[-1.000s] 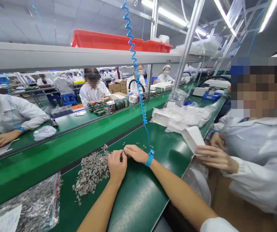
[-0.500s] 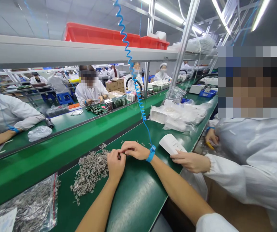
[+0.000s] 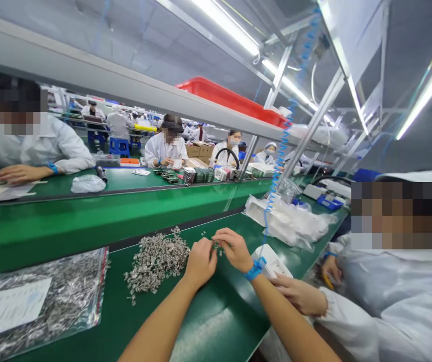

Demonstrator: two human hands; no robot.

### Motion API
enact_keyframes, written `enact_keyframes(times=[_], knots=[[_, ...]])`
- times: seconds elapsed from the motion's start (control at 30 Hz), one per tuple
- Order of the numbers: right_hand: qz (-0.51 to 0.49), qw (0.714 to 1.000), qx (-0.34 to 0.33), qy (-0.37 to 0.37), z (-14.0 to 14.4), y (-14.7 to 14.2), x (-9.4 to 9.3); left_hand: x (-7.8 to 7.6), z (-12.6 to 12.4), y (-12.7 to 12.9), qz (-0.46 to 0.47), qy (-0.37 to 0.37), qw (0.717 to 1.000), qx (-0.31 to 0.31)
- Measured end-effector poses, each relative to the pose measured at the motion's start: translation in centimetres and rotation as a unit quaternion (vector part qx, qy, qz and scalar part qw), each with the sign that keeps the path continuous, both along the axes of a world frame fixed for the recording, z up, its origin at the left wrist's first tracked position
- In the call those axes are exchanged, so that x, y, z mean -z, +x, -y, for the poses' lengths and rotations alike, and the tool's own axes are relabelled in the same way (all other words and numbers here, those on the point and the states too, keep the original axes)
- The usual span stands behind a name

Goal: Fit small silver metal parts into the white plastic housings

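Observation:
My left hand [image 3: 201, 261] is closed in a pinch at the right edge of a heap of small silvery metal parts [image 3: 155, 261] on the green bench. My right hand [image 3: 234, 249], with a blue wrist strap [image 3: 255, 268], is curled with its fingertips pinched against those of the left. Whatever sits between the fingertips is too small and too hidden to name. A few loose metal parts [image 3: 220, 252] lie beside and beneath the fingers.
On the left lies a clear zip bag [image 3: 69, 296] full of similar parts. At right a co-worker's hand [image 3: 302, 294] holds a white piece [image 3: 272, 259]. Bagged white pieces [image 3: 287, 218] lie behind. A blue coiled cord [image 3: 276, 176] hangs to my strap.
The camera view has turned, so the scene sits farther right and lower at the far side. My hands stay together beside the heap. The co-worker's white piece is now lower, near my right wrist.

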State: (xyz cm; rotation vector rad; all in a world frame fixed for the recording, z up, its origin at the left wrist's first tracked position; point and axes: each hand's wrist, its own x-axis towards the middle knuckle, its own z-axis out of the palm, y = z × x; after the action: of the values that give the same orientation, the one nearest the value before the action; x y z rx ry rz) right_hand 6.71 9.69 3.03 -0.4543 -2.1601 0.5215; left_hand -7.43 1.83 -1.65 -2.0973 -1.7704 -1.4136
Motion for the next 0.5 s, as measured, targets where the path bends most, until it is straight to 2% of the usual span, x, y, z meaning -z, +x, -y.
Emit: enact_keyframes(times=[0.07,0.13,0.23,0.33,0.4,0.5], knots=[[0.063,0.996,0.068,-0.017,-0.5,2.1,-1.3,0.0,0.5,0.4,-0.113,-0.021,0.992,0.054],[0.159,0.977,0.14,-0.041,-1.3,4.5,-2.6,0.3,0.8,0.6,-0.203,-0.023,0.97,0.129],[0.327,0.911,0.247,-0.041,-1.9,7.7,-3.7,0.9,0.8,0.9,-0.27,-0.022,0.942,0.197],[0.427,0.852,0.303,-0.016,-1.1,9.7,-3.0,1.7,0.5,1.1,-0.27,-0.075,0.944,0.177],[0.456,0.824,0.335,-0.009,-0.2,10.6,-1.9,2.1,0.3,1.3,-0.254,-0.11,0.95,0.143],[0.467,0.794,0.389,-0.027,0.7,11.4,-0.4,2.3,0.3,1.4,-0.246,-0.121,0.955,0.117]])
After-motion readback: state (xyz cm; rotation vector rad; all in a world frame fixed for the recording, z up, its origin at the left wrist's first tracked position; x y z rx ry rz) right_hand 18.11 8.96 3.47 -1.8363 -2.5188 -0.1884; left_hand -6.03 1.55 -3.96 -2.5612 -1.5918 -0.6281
